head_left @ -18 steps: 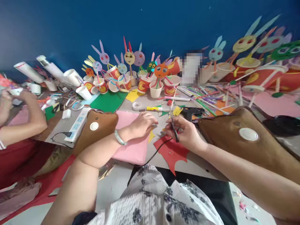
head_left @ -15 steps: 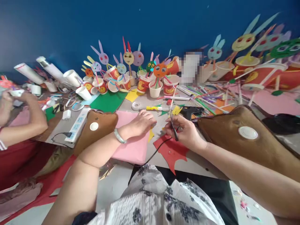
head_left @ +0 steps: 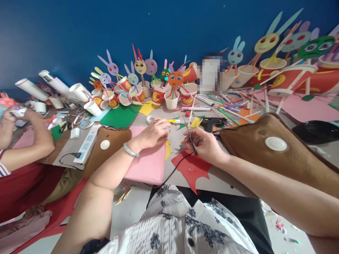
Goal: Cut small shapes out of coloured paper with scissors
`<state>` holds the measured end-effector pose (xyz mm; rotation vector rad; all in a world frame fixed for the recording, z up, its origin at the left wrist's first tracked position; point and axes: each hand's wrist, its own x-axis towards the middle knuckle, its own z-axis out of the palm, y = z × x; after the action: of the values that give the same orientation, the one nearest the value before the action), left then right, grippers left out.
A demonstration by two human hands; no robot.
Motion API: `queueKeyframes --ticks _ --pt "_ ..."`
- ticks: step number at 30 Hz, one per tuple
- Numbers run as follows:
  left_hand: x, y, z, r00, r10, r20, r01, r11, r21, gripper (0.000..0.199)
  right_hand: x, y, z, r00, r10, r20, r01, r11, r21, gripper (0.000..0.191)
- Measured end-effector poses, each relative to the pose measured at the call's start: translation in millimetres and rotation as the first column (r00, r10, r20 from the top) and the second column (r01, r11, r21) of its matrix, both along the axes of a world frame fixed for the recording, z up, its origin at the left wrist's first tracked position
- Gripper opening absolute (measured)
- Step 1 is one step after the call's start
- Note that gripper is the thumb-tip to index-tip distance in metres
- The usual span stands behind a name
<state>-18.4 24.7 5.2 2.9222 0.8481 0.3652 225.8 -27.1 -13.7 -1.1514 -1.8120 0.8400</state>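
My right hand (head_left: 208, 146) is wrapped round a pair of dark-handled scissors (head_left: 191, 140), whose thin blades point up and away from me. Under that wrist lies a jagged piece of red paper (head_left: 192, 167). My left hand (head_left: 155, 134), with a bracelet at the wrist, hovers at the edge of the pink paper sheet (head_left: 145, 162). Its fingers are curled together, and whatever they pinch is hidden. A yellow paper scrap (head_left: 168, 151) lies just below its fingertips. Between the hands a black cord (head_left: 174, 173) crosses the table.
Brown plush cushions (head_left: 107, 150) lie left and right. Behind them stand paper cups (head_left: 171, 100) with rabbit-faced figures. A black glue gun (head_left: 213, 122), several pens and a tape roll (head_left: 150, 120) lie beyond my hands. A power strip (head_left: 86, 144) and a co-worker's arm (head_left: 34, 137) are left.
My view has shifted slightly. The scissors have tilted a little in my right hand, with their tips leaning further left. My left hand has stayed near the pink sheet.
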Motion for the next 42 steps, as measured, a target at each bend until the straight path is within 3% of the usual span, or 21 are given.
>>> queueKeyframes --ticks 6,10,15,21,27,35,37,42 --pt "-11 2 20.2 1.000 -0.001 -0.013 -0.001 0.978 -0.208 0.016 1 0 0.4 1.000 0.009 0.003 -0.009 1.000 0.007 0.020" --pt "-22 1 32.0 0.990 0.088 -0.113 -0.124 0.923 -0.363 0.013 1 1 -2.9 1.000 0.015 0.014 -0.015 1.000 0.019 0.020" --pt "-20 -3 39.2 0.967 0.146 -0.207 -0.227 0.863 -0.452 0.019 0 0 -3.1 1.000 0.007 0.021 -0.008 1.000 0.018 0.019" --pt "-13 -7 31.0 0.929 0.247 -0.274 -0.346 0.842 -0.413 0.018 0 -1 -0.7 1.000 0.004 0.013 -0.003 1.000 -0.028 0.021" --pt "-14 -6 21.2 0.925 0.240 -0.293 -0.344 0.859 -0.381 0.007 1 0 -3.9 0.998 0.002 -0.063 -0.007 0.996 -0.089 0.027" --pt "-13 -11 23.3 0.929 0.265 -0.257 -0.348 0.862 -0.369 0.006 3 1 -4.7 0.992 0.043 -0.116 -0.061 0.985 -0.160 0.037" --pt "-13 -11 22.2 0.935 0.252 -0.252 -0.332 0.870 -0.365 0.006 1 1 -5.1 0.993 0.103 -0.052 -0.109 0.986 -0.124 0.031" --pt "-16 -6 13.1 0.932 0.251 -0.261 -0.329 0.889 -0.319 0.002 -6 -3 -10.4 0.950 0.207 0.235 -0.238 0.965 0.111 0.008"
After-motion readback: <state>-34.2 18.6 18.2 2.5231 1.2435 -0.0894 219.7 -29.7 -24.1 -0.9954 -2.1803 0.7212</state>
